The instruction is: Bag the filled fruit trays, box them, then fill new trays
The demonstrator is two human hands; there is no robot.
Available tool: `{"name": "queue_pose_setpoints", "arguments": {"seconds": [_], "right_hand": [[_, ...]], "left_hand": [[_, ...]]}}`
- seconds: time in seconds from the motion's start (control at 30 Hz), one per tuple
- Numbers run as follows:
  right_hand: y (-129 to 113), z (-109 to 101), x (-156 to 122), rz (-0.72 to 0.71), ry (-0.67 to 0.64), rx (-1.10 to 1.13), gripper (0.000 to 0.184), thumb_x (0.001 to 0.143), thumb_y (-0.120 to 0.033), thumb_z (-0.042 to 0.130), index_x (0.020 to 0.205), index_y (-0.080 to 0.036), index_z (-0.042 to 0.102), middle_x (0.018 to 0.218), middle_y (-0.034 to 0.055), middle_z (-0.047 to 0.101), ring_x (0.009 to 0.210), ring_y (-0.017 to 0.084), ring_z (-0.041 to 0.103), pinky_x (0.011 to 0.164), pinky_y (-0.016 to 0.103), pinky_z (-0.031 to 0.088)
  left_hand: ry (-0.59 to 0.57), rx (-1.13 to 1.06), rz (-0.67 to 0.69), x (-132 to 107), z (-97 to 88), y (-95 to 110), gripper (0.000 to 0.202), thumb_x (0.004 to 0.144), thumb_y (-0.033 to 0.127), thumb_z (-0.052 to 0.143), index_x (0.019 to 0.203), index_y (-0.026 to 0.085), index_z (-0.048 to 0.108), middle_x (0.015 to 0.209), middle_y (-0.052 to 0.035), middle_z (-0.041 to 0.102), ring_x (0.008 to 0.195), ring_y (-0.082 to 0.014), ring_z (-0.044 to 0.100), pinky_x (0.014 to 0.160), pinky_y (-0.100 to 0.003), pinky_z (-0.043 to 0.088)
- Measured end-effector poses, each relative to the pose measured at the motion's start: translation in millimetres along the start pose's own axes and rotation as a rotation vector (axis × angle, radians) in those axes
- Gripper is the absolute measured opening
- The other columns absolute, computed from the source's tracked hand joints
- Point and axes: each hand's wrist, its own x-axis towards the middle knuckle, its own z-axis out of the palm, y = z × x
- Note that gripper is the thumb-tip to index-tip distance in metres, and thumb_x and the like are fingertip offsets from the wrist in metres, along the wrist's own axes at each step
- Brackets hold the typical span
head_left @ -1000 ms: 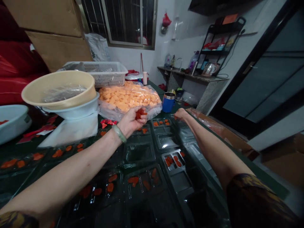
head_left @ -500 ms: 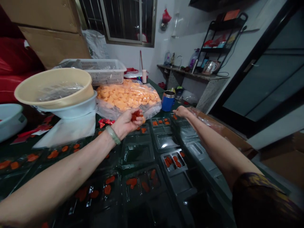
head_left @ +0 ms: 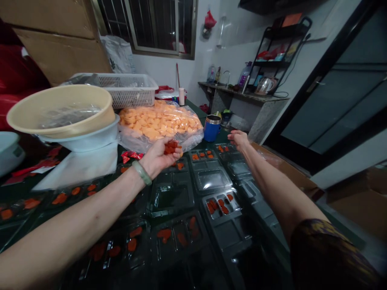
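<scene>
My left hand (head_left: 157, 159), wearing a pale green bangle (head_left: 141, 173), is palm up and holds a small heap of red-orange pieces (head_left: 171, 147) against its fingers. It is above a black plastic compartment tray (head_left: 172, 197), in front of a clear bag of pale orange slices (head_left: 160, 125). My right hand (head_left: 238, 140) hangs over a tray holding a few red-orange pieces (head_left: 221, 148). I see nothing in it, and its fingers are loosely apart.
Many black compartment trays (head_left: 220, 209) cover the green table, some holding red-orange pieces. A beige basin in a white basin (head_left: 78, 137), white basket (head_left: 127, 90), blue mug (head_left: 211, 129) and red wrappers (head_left: 127, 156) stand beyond. Cardboard boxes (head_left: 51, 44) stand at left, and a glass door (head_left: 332, 96) at right.
My right hand has lifted off the far tray and moved slightly right. My left hand still holds the pieces, with little change. The whole view has shifted slightly left.
</scene>
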Motion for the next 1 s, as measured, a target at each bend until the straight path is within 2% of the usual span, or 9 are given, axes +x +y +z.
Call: {"name": "queue_pose_setpoints", "arguments": {"seconds": [0.13, 0.23, 0.3, 0.4, 0.5, 0.6, 0.73, 0.87, 1.0], "right_hand": [[-14.7, 5.6, -43.7, 0.183, -0.065, 0.155, 0.015, 0.088, -0.015, 0.033, 0.082, -0.018, 0.047, 0.062, -0.0012, 0.052, 0.056, 0.009, 0.054, 0.054, 0.02, 0.044], [-18.6, 22.4, -102.7, 0.353, -0.268, 0.282, 0.028, 0.092, -0.036, 0.028, 0.083, -0.018, 0.048, 0.072, 0.0064, 0.059, 0.066, 0.017, 0.061, 0.058, 0.03, 0.049], [-21.7, 33.5, -143.1, 0.5, -0.478, 0.486, 0.038, 0.091, -0.048, 0.026, 0.087, -0.019, 0.05, 0.073, 0.006, 0.06, 0.068, 0.019, 0.061, 0.059, 0.033, 0.049], [-30.3, 43.5, -185.1, 0.541, -0.661, 0.715, 0.044, 0.093, -0.045, 0.019, 0.082, -0.019, 0.053, 0.066, 0.0018, 0.059, 0.06, 0.017, 0.056, 0.057, 0.031, 0.047], [-36.6, 46.5, -198.5, 0.55, -0.638, 0.795, 0.036, 0.094, -0.031, 0.025, 0.073, -0.018, 0.052, 0.059, -0.0009, 0.058, 0.054, 0.014, 0.053, 0.056, 0.028, 0.046], [-33.7, 45.4, -192.3, 0.446, -0.585, 0.645, 0.029, 0.09, -0.021, 0.032, 0.069, -0.018, 0.051, 0.055, -0.0019, 0.055, 0.052, 0.013, 0.051, 0.055, 0.026, 0.046], [-20.7, 29.5, -159.7, 0.188, -0.519, 0.252, 0.021, 0.083, -0.01, 0.041, 0.065, -0.016, 0.049, 0.054, -0.001, 0.052, 0.047, 0.009, 0.045, 0.045, 0.02, 0.038], [-7.7, -4.0, -95.2, 0.069, -0.302, -0.034, 0.023, 0.086, -0.019, 0.046, 0.063, -0.017, 0.047, 0.046, -0.005, 0.041, 0.036, 0.006, 0.028, 0.036, 0.018, 0.022], [5.5, -26.6, -24.1, -0.137, -0.032, -0.433, 0.02, 0.077, -0.027, 0.06, 0.062, -0.016, 0.052, 0.044, -0.0043, 0.041, 0.044, 0.01, 0.042, 0.044, 0.021, 0.033]], "left_hand": [[-0.018, 0.105, 0.06, -1.6, 17.4, -10.9, 0.017, 0.077, 0.006, 0.042, 0.063, 0.012, 0.049, 0.054, -0.003, 0.046, 0.043, -0.0089, 0.045, 0.034, -0.015, 0.028], [-0.105, 0.379, 0.229, -1.7, 32.0, -27.5, 0.011, 0.076, 0.008, 0.051, 0.067, 0.011, 0.053, 0.055, -0.0006, 0.049, 0.039, -0.0053, 0.04, 0.033, -0.015, 0.019], [-0.13, 0.637, 0.403, 1.7, 37.0, -38.9, 0.006, 0.074, 0.014, 0.059, 0.069, 0.012, 0.059, 0.055, 0.0002, 0.052, 0.04, -0.0053, 0.041, 0.035, -0.016, 0.022], [-0.174, 0.949, 0.61, 10.4, 35.8, -51.5, 0.011, 0.071, 0.023, 0.063, 0.069, 0.012, 0.066, 0.06, -0.0019, 0.059, 0.052, -0.0089, 0.05, 0.046, -0.019, 0.035], [-0.197, 1.039, 0.745, 16.2, 33.4, -58.3, 0.014, 0.073, 0.023, 0.059, 0.068, 0.013, 0.067, 0.066, -0.0031, 0.063, 0.061, -0.0118, 0.054, 0.053, -0.021, 0.04], [-0.157, 0.903, 0.75, 13.7, 39.7, -61.4, 0.011, 0.073, 0.016, 0.056, 0.074, 0.013, 0.066, 0.06, -0.0005, 0.06, 0.054, -0.0094, 0.051, 0.049, -0.02, 0.038], [-0.139, 0.527, 0.553, 0.5, 53.7, -54.7, 0.01, 0.076, 0.008, 0.053, 0.081, 0.011, 0.06, 0.048, 0.0049, 0.047, 0.038, -0.0049, 0.039, 0.036, -0.016, 0.025], [-0.18, 0.287, 0.333, -12.3, 46.3, -36.3, 0.009, 0.079, 0.003, 0.049, 0.075, 0.01, 0.054, 0.058, 0.0015, 0.05, 0.036, -0.0022, 0.038, 0.031, -0.013, 0.017], [-0.154, 0.282, 0.202, -18.1, 21.0, -22.0, 0.012, 0.083, 0.005, 0.045, 0.076, 0.01, 0.053, 0.058, 0.002, 0.046, 0.034, -0.0019, 0.034, 0.028, -0.012, 0.016]]}}
